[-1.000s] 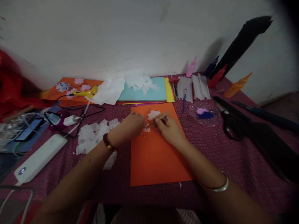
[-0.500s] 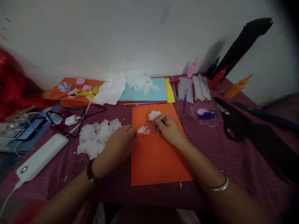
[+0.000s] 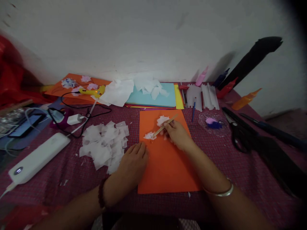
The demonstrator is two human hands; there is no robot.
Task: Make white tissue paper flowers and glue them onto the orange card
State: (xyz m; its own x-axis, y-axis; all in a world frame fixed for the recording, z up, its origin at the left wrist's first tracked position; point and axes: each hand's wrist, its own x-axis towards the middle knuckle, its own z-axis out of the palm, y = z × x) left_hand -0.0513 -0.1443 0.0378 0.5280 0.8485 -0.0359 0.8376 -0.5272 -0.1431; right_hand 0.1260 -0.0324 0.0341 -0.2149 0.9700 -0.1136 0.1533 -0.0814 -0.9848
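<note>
On the orange paper (image 3: 168, 169) lie two small clumps of crumpled white tissue. My right hand (image 3: 177, 134) pinches a flat wooden craft stick (image 3: 165, 125), whose lower end touches the nearer tissue clump (image 3: 150, 136). Just behind the stick is the second tissue clump (image 3: 162, 120). My left hand (image 3: 135, 159) lies flat over the paper's left edge, fingers extended and holding nothing. Beside it, to the left, spreads a pile of white tissue pieces (image 3: 103, 143).
A yellow glue gun (image 3: 94, 91) rests on more orange paper, its black cord looping near a white power bank (image 3: 40, 158). Paint bottles (image 3: 247, 99), glue sticks (image 3: 209, 95), a paintbrush (image 3: 193, 109), a paint palette (image 3: 212, 123) and scissors (image 3: 237, 134) lie right.
My left hand has moved nearer to me and flattened onto the paper's left edge. My right hand still holds the stick at the nearer clump. The view has shifted slightly.
</note>
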